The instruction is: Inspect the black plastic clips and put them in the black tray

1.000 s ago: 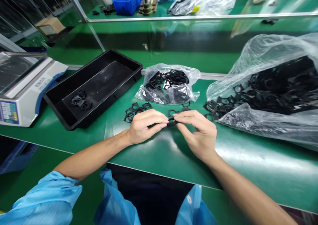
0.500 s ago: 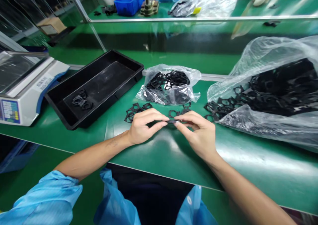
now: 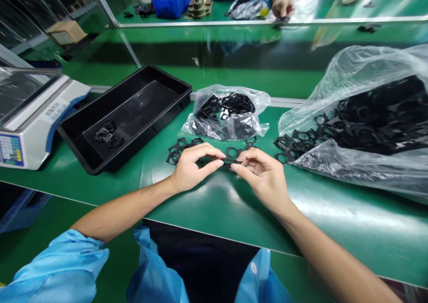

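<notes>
Between my two hands is a thin black plastic part (image 3: 230, 161), seen nearly edge-on just above the green table. My left hand (image 3: 195, 165) pinches its left end between thumb and fingers. The right end is pinched by my right hand (image 3: 264, 173). Fingertips cover both ends, so its full shape is hidden. Behind my left hand lies a small pile of black ring-shaped parts (image 3: 174, 153). Another loose black ring part (image 3: 233, 152) rests on the table just beyond the held one, partly behind my right hand.
A black tray (image 3: 160, 109) with a few parts inside stands left, beside a scale (image 3: 36, 116). Clear bags of black parts lie behind my hands (image 3: 230, 131) and at right (image 3: 354, 165). Across the divider are a blue bin (image 3: 172, 2) and a co-worker's hand (image 3: 282, 3).
The held black part has tilted slightly, and my right fingers have shifted a little along it. Across the divider, a co-worker's hand and blue sleeve have come into view.
</notes>
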### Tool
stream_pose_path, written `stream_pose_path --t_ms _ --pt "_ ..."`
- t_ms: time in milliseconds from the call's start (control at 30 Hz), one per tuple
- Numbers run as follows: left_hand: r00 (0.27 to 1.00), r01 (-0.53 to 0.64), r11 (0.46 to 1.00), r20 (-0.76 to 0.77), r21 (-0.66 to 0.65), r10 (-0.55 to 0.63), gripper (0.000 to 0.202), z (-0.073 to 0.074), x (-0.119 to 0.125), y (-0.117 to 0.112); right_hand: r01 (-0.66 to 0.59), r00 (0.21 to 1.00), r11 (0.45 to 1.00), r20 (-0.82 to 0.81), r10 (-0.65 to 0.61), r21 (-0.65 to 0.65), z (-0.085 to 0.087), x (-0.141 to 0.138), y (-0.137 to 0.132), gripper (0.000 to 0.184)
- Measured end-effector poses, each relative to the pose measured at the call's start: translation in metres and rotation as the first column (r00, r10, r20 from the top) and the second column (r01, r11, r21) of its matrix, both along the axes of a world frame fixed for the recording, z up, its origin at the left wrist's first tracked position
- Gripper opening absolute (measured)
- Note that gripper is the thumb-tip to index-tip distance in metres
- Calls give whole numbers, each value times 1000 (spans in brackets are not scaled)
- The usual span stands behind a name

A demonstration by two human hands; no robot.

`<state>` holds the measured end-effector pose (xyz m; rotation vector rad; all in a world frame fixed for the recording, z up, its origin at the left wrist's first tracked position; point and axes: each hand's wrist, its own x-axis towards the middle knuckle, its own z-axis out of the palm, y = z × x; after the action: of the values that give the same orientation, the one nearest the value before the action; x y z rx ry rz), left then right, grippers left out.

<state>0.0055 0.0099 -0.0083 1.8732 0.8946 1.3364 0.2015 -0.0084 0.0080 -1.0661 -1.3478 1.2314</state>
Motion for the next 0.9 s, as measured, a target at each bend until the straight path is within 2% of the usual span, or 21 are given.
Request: stream_pose_path --t_ms 200,333,467,600,767,900 --pt "1000 14 995 25 -96 -11 16 -2 1 1 3 1000 999 -6 -3 -40 4 -2 0 39" --pt "999 32 995 12 -99 -31 12 -3 -1 2 8 996 1000 87 -9 9 2 -4 -2 30" --pt "997 44 982 72 -186 -31 17 -5 0 2 21 978 993 203 -45 117 -2 -4 -4 17" --pt "994 68 972 94 -224 -47 24 -7 3 1 43 975 990 211 -72 137 -3 -2 -4 14" --pt "995 48 971 95 -236 -26 19 -6 3 2 11 972 986 229 -49 166 -3 -2 -3 10" --pt "986 109 948 155 -299 -64 20 -7 3 3 12 983 993 178 -33 119 -3 -3 -4 15"
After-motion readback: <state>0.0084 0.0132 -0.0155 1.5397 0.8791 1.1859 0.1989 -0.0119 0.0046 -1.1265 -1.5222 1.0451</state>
